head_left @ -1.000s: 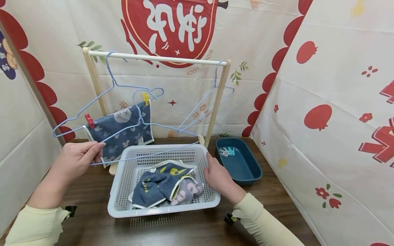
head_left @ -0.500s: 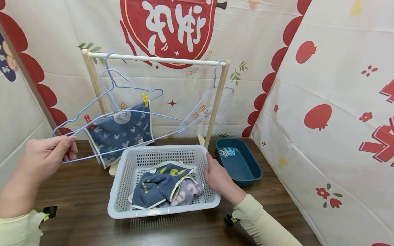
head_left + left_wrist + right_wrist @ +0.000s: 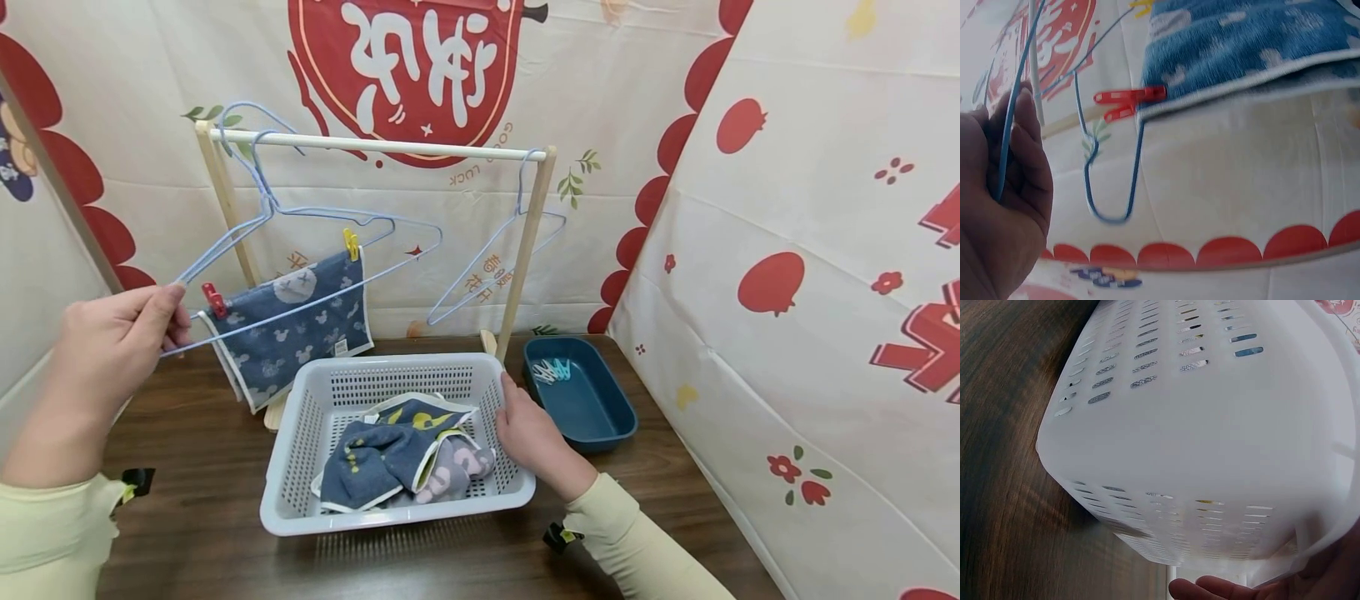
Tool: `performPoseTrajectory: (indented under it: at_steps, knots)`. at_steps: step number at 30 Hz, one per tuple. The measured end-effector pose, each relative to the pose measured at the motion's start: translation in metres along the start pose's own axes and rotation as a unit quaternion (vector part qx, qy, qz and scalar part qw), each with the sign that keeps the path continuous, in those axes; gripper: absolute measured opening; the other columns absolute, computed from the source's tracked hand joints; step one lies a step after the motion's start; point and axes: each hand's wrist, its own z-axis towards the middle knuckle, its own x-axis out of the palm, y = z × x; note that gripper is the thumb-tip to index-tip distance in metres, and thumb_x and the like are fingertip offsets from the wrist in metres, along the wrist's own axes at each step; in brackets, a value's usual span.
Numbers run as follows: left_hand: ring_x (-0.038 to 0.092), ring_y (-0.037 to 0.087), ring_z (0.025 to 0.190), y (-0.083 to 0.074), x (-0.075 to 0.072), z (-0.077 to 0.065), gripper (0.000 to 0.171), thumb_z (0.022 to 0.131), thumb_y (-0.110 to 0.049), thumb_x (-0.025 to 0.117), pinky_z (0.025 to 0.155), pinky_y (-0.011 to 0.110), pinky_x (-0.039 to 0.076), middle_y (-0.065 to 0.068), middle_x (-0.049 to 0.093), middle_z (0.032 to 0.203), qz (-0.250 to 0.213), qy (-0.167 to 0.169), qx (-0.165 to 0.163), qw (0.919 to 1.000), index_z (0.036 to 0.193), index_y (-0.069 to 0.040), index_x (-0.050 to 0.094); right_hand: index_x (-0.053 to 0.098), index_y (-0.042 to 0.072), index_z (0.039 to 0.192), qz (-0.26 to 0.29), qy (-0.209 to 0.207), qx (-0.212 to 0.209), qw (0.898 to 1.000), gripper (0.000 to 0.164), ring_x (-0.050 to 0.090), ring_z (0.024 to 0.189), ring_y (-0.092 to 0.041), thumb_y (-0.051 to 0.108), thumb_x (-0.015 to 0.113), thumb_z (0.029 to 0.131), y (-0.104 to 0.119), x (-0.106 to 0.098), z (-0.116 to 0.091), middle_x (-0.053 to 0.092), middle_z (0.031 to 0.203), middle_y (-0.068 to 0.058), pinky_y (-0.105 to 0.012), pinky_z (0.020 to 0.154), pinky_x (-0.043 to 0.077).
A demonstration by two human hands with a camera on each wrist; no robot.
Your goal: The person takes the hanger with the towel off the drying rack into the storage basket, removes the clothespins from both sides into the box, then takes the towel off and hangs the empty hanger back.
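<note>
My left hand (image 3: 112,350) pinches one end of a blue wire hanger (image 3: 1013,94), whose hook rises just above the rack's rod near its left post. Behind it, a second blue hanger (image 3: 1110,219) hangs from the rod. A red clothespin (image 3: 214,300) and a yellow clothespin (image 3: 351,243) fasten a blue patterned towel (image 3: 300,333) to that one. My right hand (image 3: 532,425) grips the right rim of a light grey plastic basket (image 3: 397,518). Crumpled small towels (image 3: 375,454), dark blue and grey-pink, lie inside it. The right wrist view shows mostly the basket's slotted wall (image 3: 1179,437).
The wooden drying rack (image 3: 397,148) stands at the back of the brown table (image 3: 195,517). Another bare hanger (image 3: 472,271) hangs by its right post. A teal bin (image 3: 603,425) with several clothespins (image 3: 552,371) sits right of the basket. Printed cloth walls surround the table.
My left hand moved left, then rose, swinging the hanger upright; its hook went from in front of the towel up to the rod's height. My right hand stays on the basket.
</note>
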Motion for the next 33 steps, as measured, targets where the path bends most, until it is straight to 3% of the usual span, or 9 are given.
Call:
performPoseTrajectory:
  at_steps: [4,9,11,22,33]
  knots:
    - [0.053,-0.01,0.063,-0.011,0.011,0.018,0.044,0.115,-0.035,0.062,0.061,0.01,0.04,-0.019,0.064,0.069,-0.002,-0.003,0.006,1.0,0.086,-0.006,0.077,0.025,0.002,0.174,0.0,-0.001,0.002,1.0,0.069,0.046,0.155,-0.04,0.018,0.056,0.115,0.0,0.0,0.0,0.044,0.17,-0.023,-0.063,0.122,0.04]
    - [0.054,-0.001,0.064,-0.026,0.029,0.039,0.046,0.115,-0.037,0.061,0.059,0.017,0.039,0.006,0.071,0.072,-0.01,0.005,0.016,0.9998,0.084,-0.007,0.077,0.025,0.003,0.174,0.003,-0.001,0.004,1.0,0.069,0.048,0.154,-0.04,0.018,0.056,0.115,0.001,0.0,0.0,0.044,0.17,-0.023,-0.063,0.121,0.041]
    - [0.054,0.003,0.065,-0.031,0.037,0.046,0.047,0.115,-0.038,0.061,0.06,0.018,0.039,0.01,0.072,0.074,-0.007,0.009,0.018,0.9998,0.084,-0.007,0.078,0.025,0.003,0.174,0.004,0.0,0.005,1.0,0.068,0.049,0.153,-0.04,0.018,0.056,0.115,0.001,0.0,0.0,0.044,0.17,-0.022,-0.063,0.12,0.042]
    - [0.06,0.025,0.072,-0.055,0.083,0.071,0.054,0.117,-0.047,0.054,0.064,0.027,0.04,0.007,0.071,0.073,-0.003,0.033,0.043,0.9985,0.084,-0.009,0.075,0.024,0.005,0.175,0.01,-0.001,0.011,1.0,0.069,0.056,0.146,-0.038,0.019,0.056,0.115,0.0,0.0,-0.001,0.046,0.169,-0.021,-0.062,0.114,0.049]
    - [0.059,0.026,0.064,-0.066,0.115,0.077,0.059,0.117,-0.05,0.052,0.059,0.037,0.041,0.005,0.068,0.068,0.012,0.044,0.06,0.9971,0.077,-0.011,0.071,0.025,0.004,0.174,0.016,-0.003,0.009,1.0,0.068,0.06,0.142,-0.037,0.019,0.056,0.115,0.0,0.0,-0.002,0.048,0.167,-0.022,-0.061,0.111,0.052]
